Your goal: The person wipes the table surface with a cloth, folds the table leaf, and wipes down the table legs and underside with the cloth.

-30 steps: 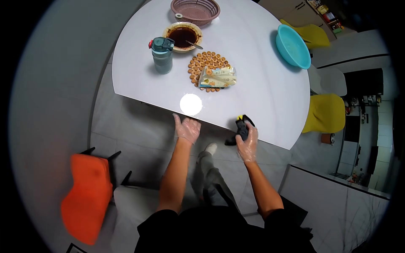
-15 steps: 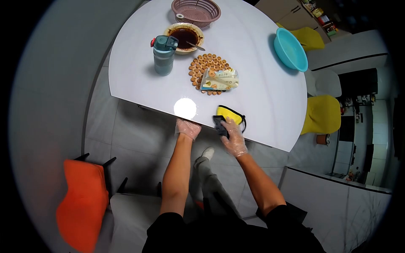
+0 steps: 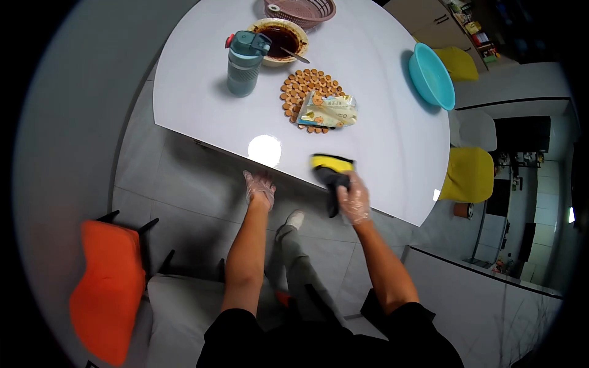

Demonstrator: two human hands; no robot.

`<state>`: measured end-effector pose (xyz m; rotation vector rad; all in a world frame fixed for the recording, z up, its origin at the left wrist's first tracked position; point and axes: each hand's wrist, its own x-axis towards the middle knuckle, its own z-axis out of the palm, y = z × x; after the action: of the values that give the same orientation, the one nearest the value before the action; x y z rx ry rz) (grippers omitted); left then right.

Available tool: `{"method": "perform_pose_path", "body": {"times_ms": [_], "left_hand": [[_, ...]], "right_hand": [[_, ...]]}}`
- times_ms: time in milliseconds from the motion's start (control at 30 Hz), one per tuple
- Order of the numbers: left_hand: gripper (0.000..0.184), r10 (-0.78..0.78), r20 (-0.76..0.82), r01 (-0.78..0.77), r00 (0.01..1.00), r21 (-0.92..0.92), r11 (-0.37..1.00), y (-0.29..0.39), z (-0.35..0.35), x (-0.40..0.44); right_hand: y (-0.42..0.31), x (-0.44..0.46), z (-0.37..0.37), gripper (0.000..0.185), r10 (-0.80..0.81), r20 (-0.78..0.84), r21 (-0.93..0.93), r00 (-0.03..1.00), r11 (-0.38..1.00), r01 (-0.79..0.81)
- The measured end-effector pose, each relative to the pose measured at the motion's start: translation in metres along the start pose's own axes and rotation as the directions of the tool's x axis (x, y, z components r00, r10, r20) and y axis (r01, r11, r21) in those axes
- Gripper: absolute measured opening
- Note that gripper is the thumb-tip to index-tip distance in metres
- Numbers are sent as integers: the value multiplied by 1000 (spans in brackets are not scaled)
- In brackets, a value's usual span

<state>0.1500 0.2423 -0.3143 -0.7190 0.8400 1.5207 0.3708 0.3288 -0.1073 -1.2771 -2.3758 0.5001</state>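
Note:
My right hand (image 3: 354,199), in a clear plastic glove, grips a yellow-and-black cloth (image 3: 332,164) at the table's front edge. The yellow part lies on the tabletop, while the black part bunches at my fingers and hangs past the edge; motion blurs it. My left hand (image 3: 260,189), gloved too, is open with fingers apart just below the front edge, holding nothing. Beyond the cloth, a cream food packet (image 3: 331,111) rests on a round trivet of wooden discs (image 3: 297,92).
On the white table (image 3: 202,104) stand a teal bottle (image 3: 243,67), a bowl of dark sauce (image 3: 279,40) with a spoon, a pink basket (image 3: 307,11) and a turquoise basin (image 3: 431,76). An orange chair (image 3: 107,282) is at lower left, a yellow chair (image 3: 469,175) at right.
My left hand has come away from under the table edge and spread its fingers. My right hand has shifted slightly right, lifting and bunching the cloth, whose black part now hangs lower.

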Motion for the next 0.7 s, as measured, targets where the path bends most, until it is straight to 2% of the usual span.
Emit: {"method": "perform_pose_path", "body": {"times_ms": [33, 67, 133, 233, 300, 400, 433, 500, 567, 633, 700], "left_hand": [[89, -13, 81, 12, 997, 17, 1000, 0, 1, 2], [89, -24, 78, 27, 997, -37, 999, 1, 5, 5], [91, -49, 74, 59, 996, -142, 988, -3, 1, 24], [97, -51, 56, 60, 997, -179, 982, -3, -1, 35], [100, -64, 99, 87, 993, -254, 963, 0, 2, 33], [101, -49, 57, 52, 997, -55, 997, -7, -41, 46], [115, 47, 98, -55, 994, 74, 996, -10, -40, 25], [120, 69, 127, -80, 989, 78, 994, -7, -34, -22], [127, 107, 193, -131, 975, 113, 985, -5, -27, -65], [128, 83, 217, -117, 973, 147, 982, 2, -1, -97], [124, 43, 263, -92, 964, 175, 980, 10, 23, -117]], "right_hand": [[12, -7, -14, 34, 176, 32, -63, 984, 983, -174], [22, -13, -21, 35, 250, -9, -90, 968, 964, -250], [30, -15, -30, 39, 234, -4, -135, 972, 963, -232], [32, -6, -27, 40, 328, 4, -204, 945, 925, -320], [38, -7, -27, 39, 305, 3, -139, 952, 943, -301], [34, -5, -41, 35, 366, 47, -59, 929, 930, -364], [36, -4, -45, 34, 375, 66, -32, 924, 927, -374], [41, -4, -44, 33, 394, 92, 28, 914, 917, -398], [44, -3, -47, 31, 359, 92, 82, 929, 927, -367], [58, -1, -50, 28, 326, 79, 125, 942, 934, -334], [73, -2, -57, 25, 500, 175, 334, 848, 780, -529]]}}
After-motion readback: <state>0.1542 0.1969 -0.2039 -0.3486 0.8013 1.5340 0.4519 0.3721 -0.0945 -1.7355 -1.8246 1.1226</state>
